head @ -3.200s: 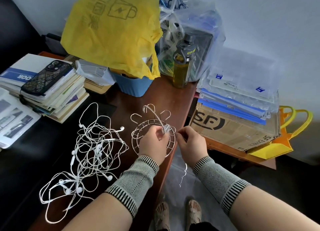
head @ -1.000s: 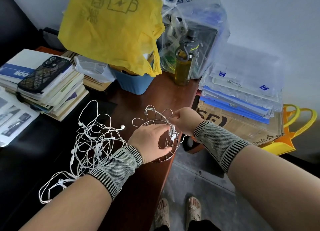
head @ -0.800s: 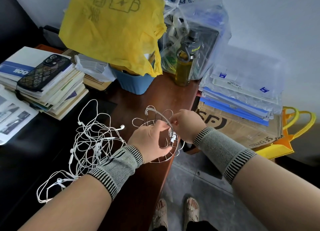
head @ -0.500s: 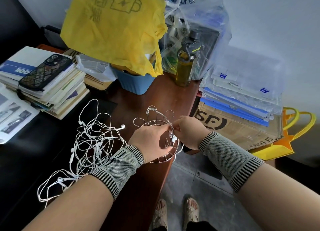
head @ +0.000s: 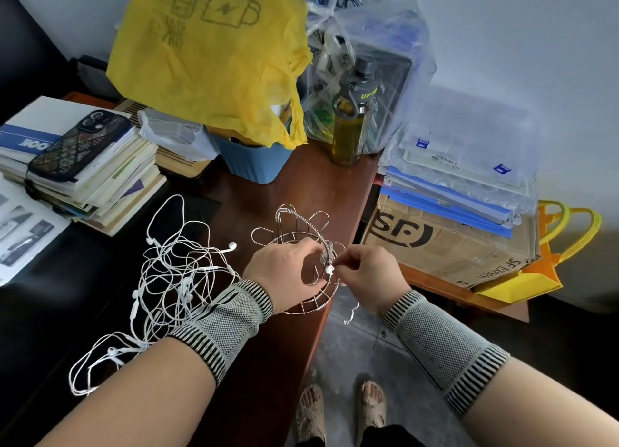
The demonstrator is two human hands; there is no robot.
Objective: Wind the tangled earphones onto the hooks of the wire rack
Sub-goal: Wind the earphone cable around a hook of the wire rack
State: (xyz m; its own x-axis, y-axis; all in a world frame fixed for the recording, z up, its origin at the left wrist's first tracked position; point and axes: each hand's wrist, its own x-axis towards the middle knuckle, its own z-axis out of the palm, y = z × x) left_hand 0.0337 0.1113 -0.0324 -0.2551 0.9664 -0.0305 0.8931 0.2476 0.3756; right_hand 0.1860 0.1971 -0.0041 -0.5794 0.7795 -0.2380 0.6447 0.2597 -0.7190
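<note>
A round wire rack (head: 294,225) with looped hooks and an arched handle sits at the table's right edge. My left hand (head: 284,272) grips the rack's ring from the near side. My right hand (head: 365,272) pinches a white earphone cable (head: 330,268) at the handle's near end, where cable is wound into a small bunch; a loose end (head: 350,314) dangles below the table edge. A tangled heap of white earphones (head: 167,275) lies on the table left of the rack, partly under my left forearm.
A book stack with a phone (head: 78,145) on it lies far left. Behind the rack stand a blue tub (head: 258,160) under a yellow bag (head: 214,54) and a bottle (head: 350,125). Right of the table are a cardboard box (head: 445,245) and plastic folders.
My right hand circled behind the handle's near end and came back to the near right side, pulling cable around it. The dangling cable end has grown shorter. My left hand stayed on the rack.
</note>
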